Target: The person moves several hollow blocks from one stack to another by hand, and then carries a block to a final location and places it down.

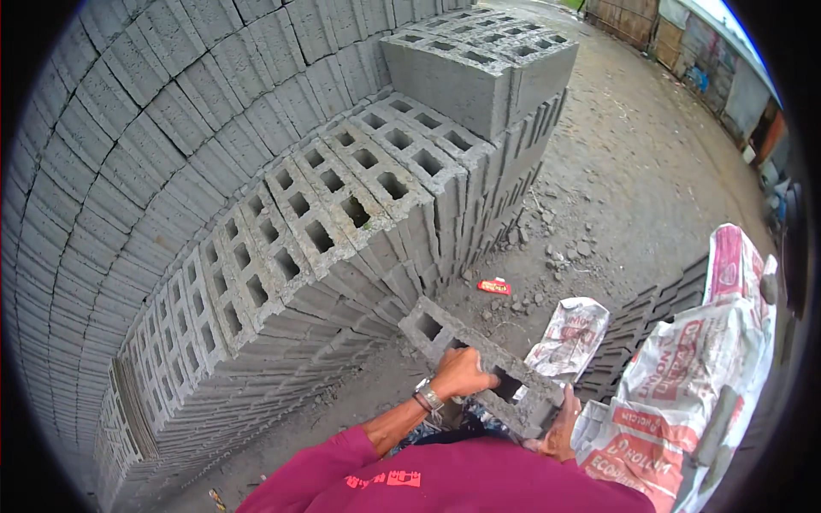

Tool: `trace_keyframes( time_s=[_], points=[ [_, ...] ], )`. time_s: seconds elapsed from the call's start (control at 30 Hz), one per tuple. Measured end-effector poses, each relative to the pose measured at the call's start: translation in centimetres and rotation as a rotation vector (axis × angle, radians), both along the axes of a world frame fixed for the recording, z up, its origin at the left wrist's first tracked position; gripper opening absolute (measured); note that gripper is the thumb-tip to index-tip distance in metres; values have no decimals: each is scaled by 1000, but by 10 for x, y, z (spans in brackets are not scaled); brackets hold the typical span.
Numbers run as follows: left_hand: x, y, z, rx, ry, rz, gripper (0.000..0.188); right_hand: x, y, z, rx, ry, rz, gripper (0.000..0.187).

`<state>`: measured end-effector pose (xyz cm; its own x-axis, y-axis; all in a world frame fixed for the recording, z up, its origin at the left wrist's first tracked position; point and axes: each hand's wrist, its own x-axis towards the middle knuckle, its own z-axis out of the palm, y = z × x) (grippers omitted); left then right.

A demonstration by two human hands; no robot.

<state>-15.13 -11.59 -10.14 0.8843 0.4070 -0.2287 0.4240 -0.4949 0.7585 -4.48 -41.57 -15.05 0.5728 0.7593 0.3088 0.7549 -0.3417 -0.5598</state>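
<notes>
In front of my body I hold a grey hollow concrete block [536,403], its open cells facing up. My left hand [462,373], with a watch on the wrist, is closed over the block's top, the fingers reaching into its cells. At the opposite end my right hand [560,430] grips the block from the side, and its lower fingers are partly hidden. To the left of the block, and apart from it, runs a long stacked row of the same hollow blocks [342,248].
A tall wall of stacked blocks [197,77] rises behind the row. More blocks [534,81] sit on the row's far end. At right, printed paper sacks [684,359] cover part of another stack [629,329]. Rubble [569,252] and a red wrapper [494,286] lie on the ground.
</notes>
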Motion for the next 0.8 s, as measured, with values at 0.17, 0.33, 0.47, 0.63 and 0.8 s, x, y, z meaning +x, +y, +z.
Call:
trace_keyframes(
  time_s=[0.17,0.33,0.47,0.63,0.8],
  points=[
    [60,12,96,206,-231,-273,42,-26,16,20,207,-233,-269,135],
    [77,3,153,351,-481,-429,33,-51,-1,-12,466,-16,-426,99],
    [99,17,188,522,-519,-487,28,-28,35,-57,509,204,-397,88],
    [115,55,221,669,-483,-412,27,9,138,0,795,195,-286,62],
    [139,75,237,705,-356,-415,26,43,180,9,948,207,-203,70]
  ],
)
